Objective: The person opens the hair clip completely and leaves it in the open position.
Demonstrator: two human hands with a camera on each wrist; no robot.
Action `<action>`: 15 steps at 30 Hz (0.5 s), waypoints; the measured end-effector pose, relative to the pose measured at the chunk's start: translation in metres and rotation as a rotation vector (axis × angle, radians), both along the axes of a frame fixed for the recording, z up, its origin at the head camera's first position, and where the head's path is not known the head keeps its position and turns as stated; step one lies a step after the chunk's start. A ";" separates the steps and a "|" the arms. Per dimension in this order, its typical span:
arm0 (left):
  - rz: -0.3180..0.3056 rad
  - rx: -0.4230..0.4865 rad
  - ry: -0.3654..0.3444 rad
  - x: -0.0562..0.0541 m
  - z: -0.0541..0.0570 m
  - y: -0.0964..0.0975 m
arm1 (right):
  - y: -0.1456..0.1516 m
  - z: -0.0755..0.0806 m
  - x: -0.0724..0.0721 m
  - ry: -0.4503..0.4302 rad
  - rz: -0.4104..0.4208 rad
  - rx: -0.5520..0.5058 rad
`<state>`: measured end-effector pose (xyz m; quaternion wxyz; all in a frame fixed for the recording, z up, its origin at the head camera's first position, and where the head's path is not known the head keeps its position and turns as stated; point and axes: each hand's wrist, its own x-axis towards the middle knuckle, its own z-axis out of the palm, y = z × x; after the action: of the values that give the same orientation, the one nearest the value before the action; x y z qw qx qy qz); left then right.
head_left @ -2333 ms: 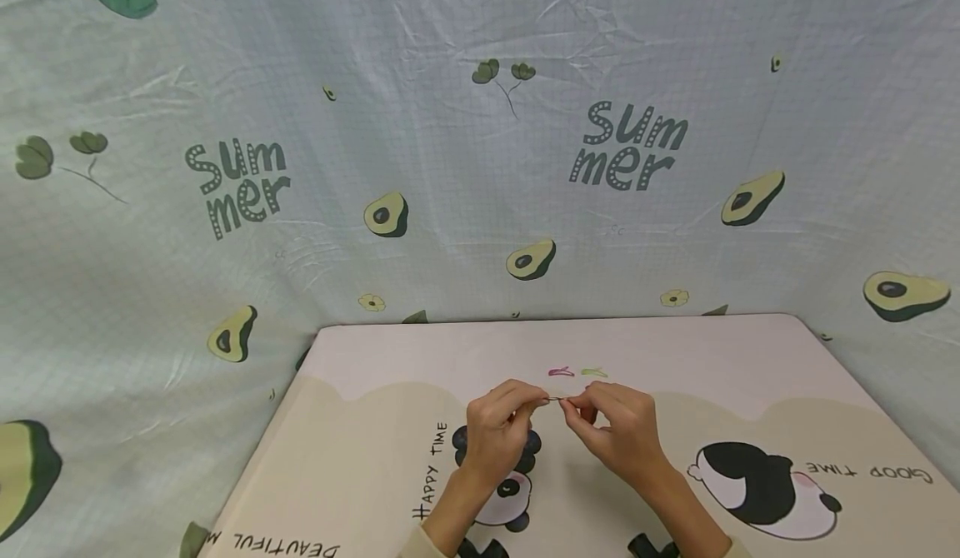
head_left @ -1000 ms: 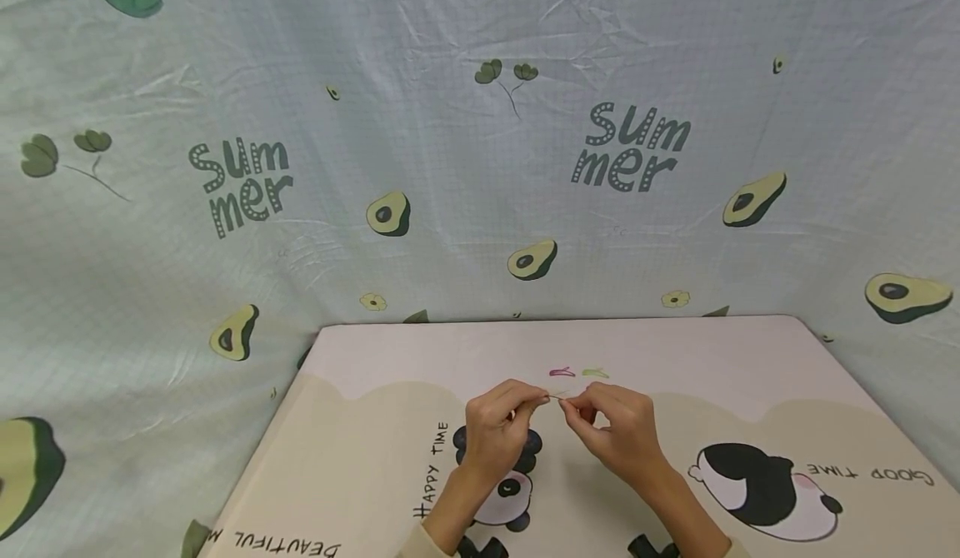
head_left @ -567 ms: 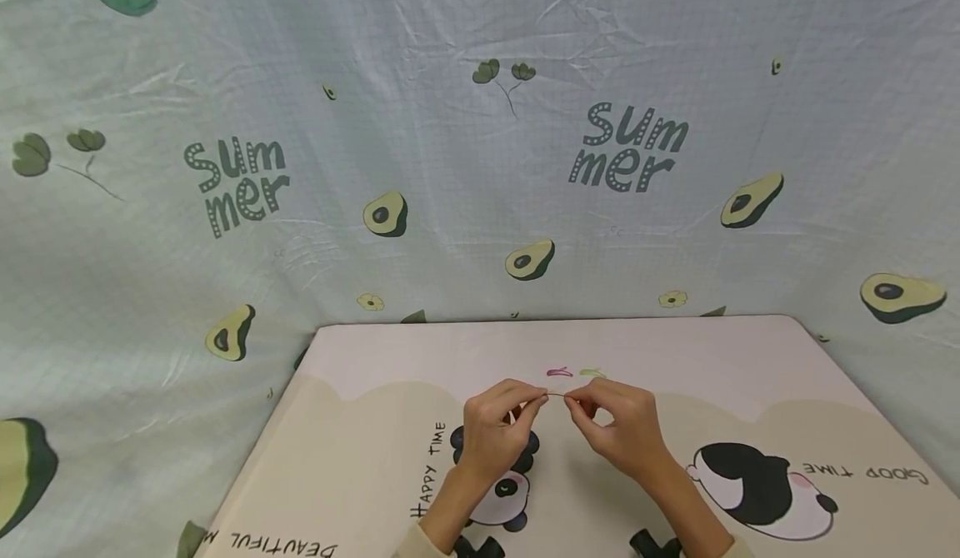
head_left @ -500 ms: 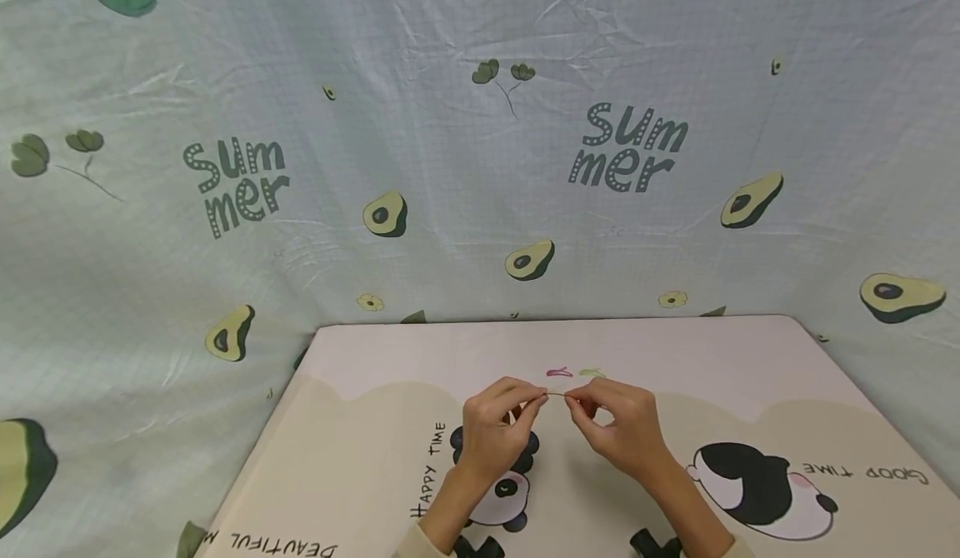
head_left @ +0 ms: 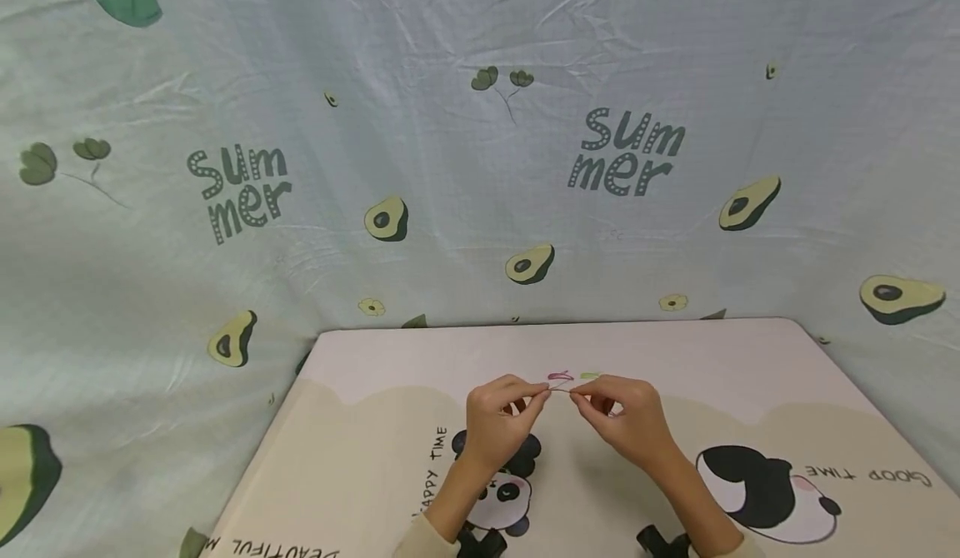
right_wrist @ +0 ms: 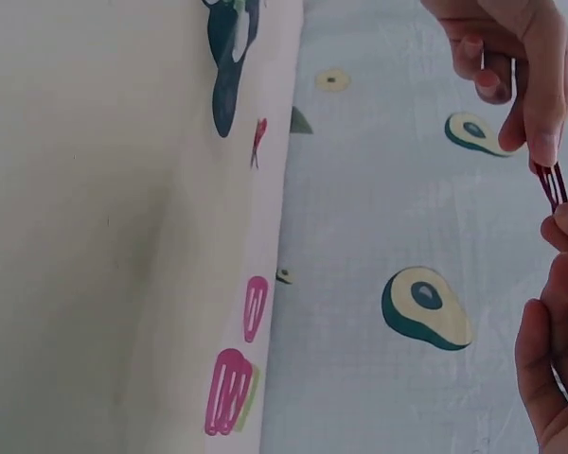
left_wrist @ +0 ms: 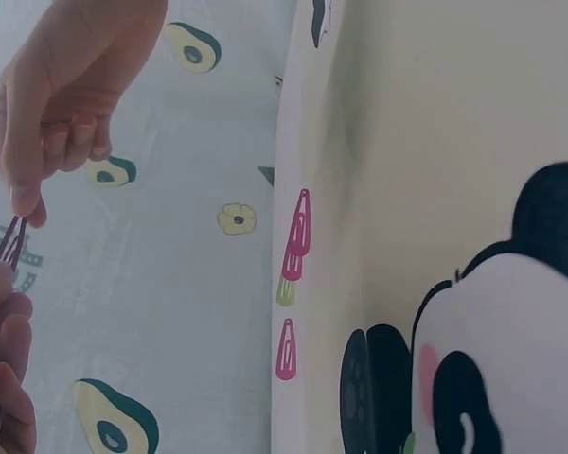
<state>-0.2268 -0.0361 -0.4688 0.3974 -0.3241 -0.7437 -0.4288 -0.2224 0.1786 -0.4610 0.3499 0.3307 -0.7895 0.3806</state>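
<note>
Between my two hands hangs a dark red snap hair clip (left_wrist: 9,244), held above the table near its far edge. My left hand (head_left: 497,420) pinches one end with thumb and fingertips. At the other end, my right hand (head_left: 628,416) pinches it the same way. In the head view the clip (head_left: 559,389) shows as thin strips that fork apart. Its slotted body shows in both wrist views, the ends covered by fingertips. Behind the hands lie pink hair clips (head_left: 560,376) and a green hair clip (head_left: 590,376), partly hidden by the right hand.
The table (head_left: 360,458) has a cover printed with pandas and lettering. Pink clips (right_wrist: 227,392) lie overlapped on a green one near its edge, a single pink clip (right_wrist: 255,307) and a small red clip (right_wrist: 258,142) apart from them. A printed curtain (head_left: 450,150) hangs behind.
Both hands have risen slightly, and the right hand has shifted a little to the right, widening the gap. The held clip, earlier one thin line, now shows forked strips. The view has tilted slightly.
</note>
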 end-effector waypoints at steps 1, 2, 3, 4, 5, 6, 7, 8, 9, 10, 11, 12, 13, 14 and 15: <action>-0.012 0.010 -0.014 -0.002 0.000 0.000 | 0.001 0.000 -0.001 -0.006 -0.005 0.004; -0.024 0.020 -0.034 -0.005 -0.001 0.000 | 0.002 0.000 -0.003 -0.014 -0.014 0.010; -0.034 0.029 -0.060 -0.007 -0.001 0.001 | 0.002 0.001 -0.004 -0.019 -0.024 0.016; -0.044 0.038 -0.090 -0.010 -0.001 0.001 | 0.003 0.002 -0.006 -0.024 -0.037 0.026; -0.047 0.042 -0.117 -0.012 -0.001 0.002 | 0.004 0.003 -0.008 -0.034 -0.049 0.036; -0.045 0.041 -0.141 -0.015 0.000 0.003 | 0.005 0.004 -0.011 -0.044 -0.060 0.045; -0.041 0.039 -0.167 -0.018 0.000 0.004 | 0.005 0.005 -0.013 -0.058 -0.072 0.056; -0.034 0.033 -0.195 -0.021 0.000 0.005 | 0.006 0.006 -0.016 -0.076 -0.086 0.067; -0.026 0.023 -0.221 -0.024 0.001 0.006 | 0.007 0.007 -0.019 -0.097 -0.101 0.079; -0.017 0.007 -0.242 -0.027 0.001 0.007 | 0.007 0.008 -0.022 -0.122 -0.113 0.093; -0.004 -0.011 -0.261 -0.031 0.001 0.008 | 0.008 0.009 -0.025 -0.154 -0.128 0.107; 0.010 -0.032 -0.280 -0.034 0.001 0.009 | 0.009 0.009 -0.029 -0.186 -0.144 0.127; 0.025 -0.056 -0.306 -0.038 0.001 0.010 | 0.009 0.009 -0.032 -0.222 -0.160 0.149; 0.042 -0.080 -0.330 -0.041 0.001 0.011 | 0.010 0.009 -0.035 -0.261 -0.173 0.178; 0.062 -0.110 -0.350 -0.045 0.000 0.012 | 0.010 0.009 -0.039 -0.297 -0.183 0.209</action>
<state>-0.2721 -0.0242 -0.4683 0.2566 -0.2428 -0.8334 -0.4250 -0.2611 0.1890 -0.4516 0.2265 0.2321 -0.8945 0.3079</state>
